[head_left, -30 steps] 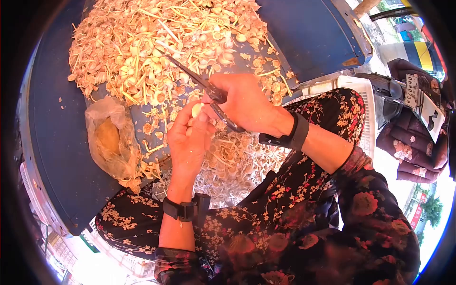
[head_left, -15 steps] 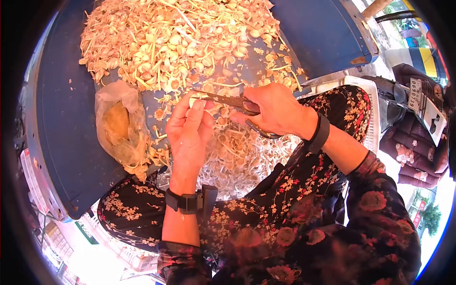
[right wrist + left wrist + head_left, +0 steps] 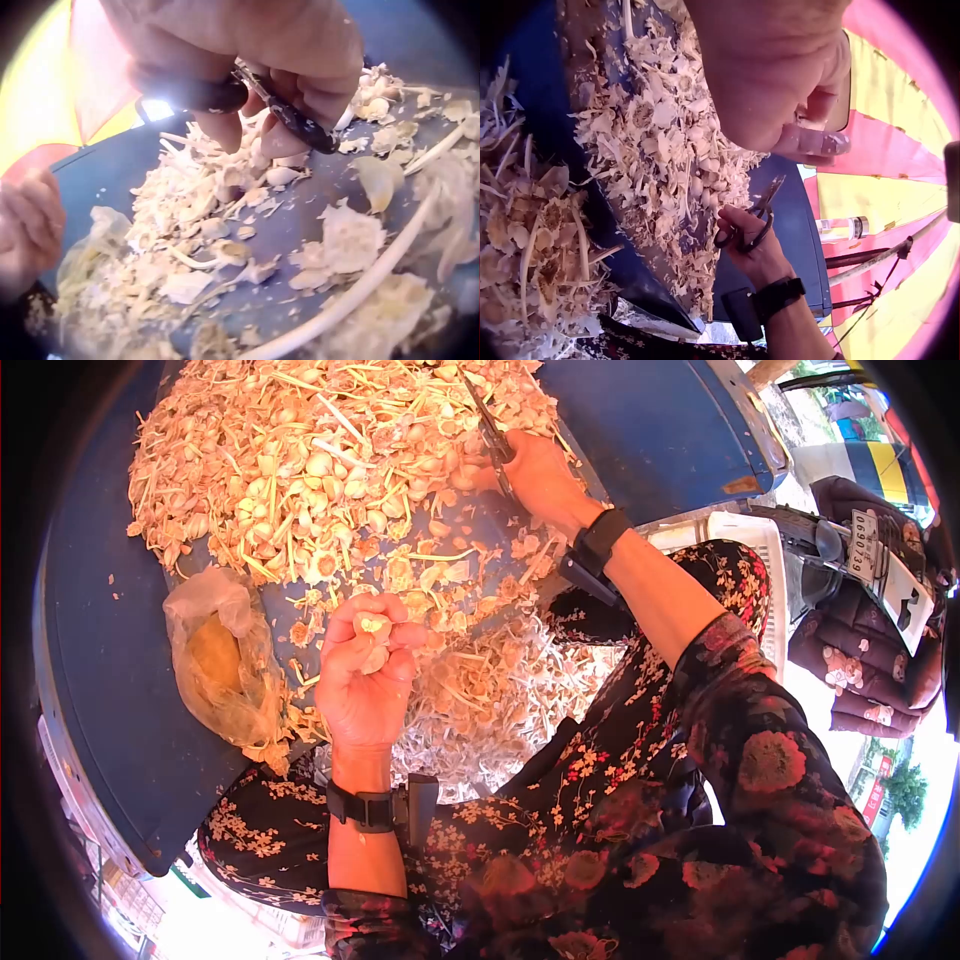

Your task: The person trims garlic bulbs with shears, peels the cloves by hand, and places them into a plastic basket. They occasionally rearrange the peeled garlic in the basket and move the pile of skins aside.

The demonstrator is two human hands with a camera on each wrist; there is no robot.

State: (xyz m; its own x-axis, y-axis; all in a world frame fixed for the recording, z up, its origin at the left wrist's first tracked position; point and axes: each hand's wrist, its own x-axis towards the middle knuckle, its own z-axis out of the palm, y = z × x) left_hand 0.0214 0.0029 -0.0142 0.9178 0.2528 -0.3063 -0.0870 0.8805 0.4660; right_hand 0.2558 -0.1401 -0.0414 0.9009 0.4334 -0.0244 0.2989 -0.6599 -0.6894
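In the head view my left hand (image 3: 365,685) is raised palm up near the table's front, its curled fingers and thumb holding a pale piece of garlic (image 3: 373,626). My right hand (image 3: 548,485) reaches over the right side of the garlic pile (image 3: 330,470) and grips dark-handled scissors (image 3: 487,425), blades pointing away. The right wrist view shows the scissor handle (image 3: 300,127) in the hand, with fingertips low beside loose cloves (image 3: 281,177). From the left wrist, the same scissors (image 3: 763,206) appear over the pile's edge, while the left palm (image 3: 772,75) hides its garlic.
A clear plastic bag (image 3: 205,660) with something yellowish lies on the blue table (image 3: 105,690) at left. Skins and stem bits (image 3: 480,700) heap up below the table's front edge, between the legs. A white crate (image 3: 765,580) stands at right, near a parked motorbike (image 3: 850,550).
The scissors were at the garlic in the left hand; my right hand has since moved them away, up and over the pile. The left hand has come slightly lower, still holding garlic.
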